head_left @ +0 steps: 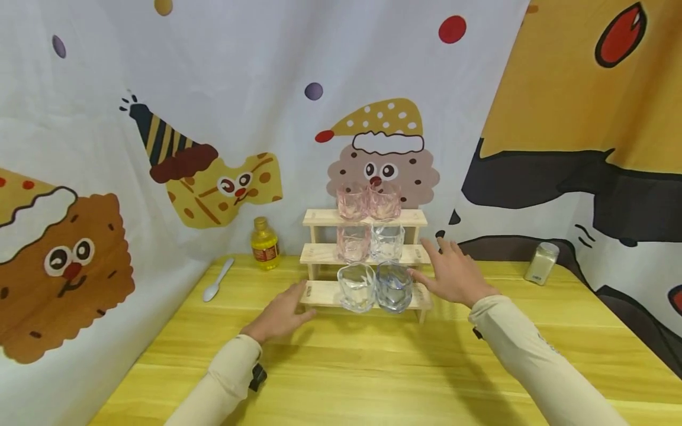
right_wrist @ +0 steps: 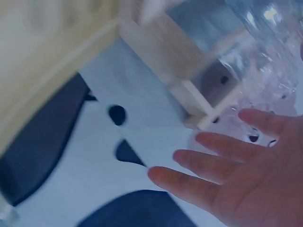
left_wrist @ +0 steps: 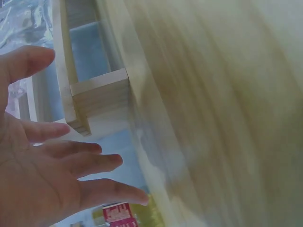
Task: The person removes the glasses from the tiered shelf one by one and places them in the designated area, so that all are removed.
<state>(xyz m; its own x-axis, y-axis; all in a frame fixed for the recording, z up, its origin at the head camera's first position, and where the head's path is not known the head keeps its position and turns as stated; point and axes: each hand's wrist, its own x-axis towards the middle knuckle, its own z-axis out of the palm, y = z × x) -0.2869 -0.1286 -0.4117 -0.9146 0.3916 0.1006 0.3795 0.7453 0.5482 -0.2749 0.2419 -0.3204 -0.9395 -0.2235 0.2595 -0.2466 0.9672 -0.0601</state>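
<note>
Head view: three-step wooden rack [head_left: 319, 253] on the table [head_left: 346, 378], six cups on it in pairs. Top step has two pink cups [head_left: 384, 203]; middle has another pink one on the left and a clear cup [head_left: 386, 241] on the right; bottom has a second clear cup [head_left: 356, 289] on the left and a blue cup [head_left: 394, 289] on the right. Left hand [head_left: 279, 316] is just beside the left end of the bottom step, fingers extended and spread, holding nothing. Right hand [head_left: 455, 273] is at the right end, also spread with nothing in it; its thumb overlaps the blue cup's edge from up here, and I can't tell if they touch. Wrist feeds agree on both hands; the right one is blurred, so contact there is unclear too. My read: the step in hand is bracketing the rack from both sides, no grip taken; could be lining up or squaring the cups. Next move calls, I think, for care with that right thumb: the bottom pair sits near the front edge, and a nudge could tip one. If the rack itself needs shifting, I'd want both ends pressed evenly and kept level. Bottle [head_left: 264, 245] and spoon [head_left: 217, 283] left, jar [head_left: 542, 264] far right, all clear of the hands.
</note>
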